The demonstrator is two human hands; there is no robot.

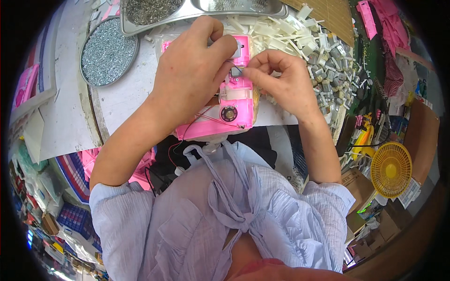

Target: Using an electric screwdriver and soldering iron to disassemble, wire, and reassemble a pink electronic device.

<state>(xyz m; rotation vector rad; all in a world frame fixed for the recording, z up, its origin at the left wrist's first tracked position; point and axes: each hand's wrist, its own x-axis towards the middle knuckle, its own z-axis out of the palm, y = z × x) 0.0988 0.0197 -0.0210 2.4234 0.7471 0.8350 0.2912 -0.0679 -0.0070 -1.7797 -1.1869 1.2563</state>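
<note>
A pink plastic housing [206, 129] lies on the table's near edge in front of me. A round dark speaker [228, 114], a whitish translucent block [237, 94] and thin red and dark wires sit in it. My left hand [190, 68] rests over its left side, thumb and forefinger closed near a small grey part [233, 48]; what they grip is hidden. From the right, my right hand [285, 80] pinches a thin wire [238, 69] between thumb and forefinger above the housing's middle.
A round tin of small silvery screws [108, 52] stands at the left. Beyond the housing is a metal tray [197, 15] with small metal parts. White plastic pieces [281, 35] and small grey motor-like parts [330, 65] are heaped at the right. A yellow fan [391, 169] stands at far right.
</note>
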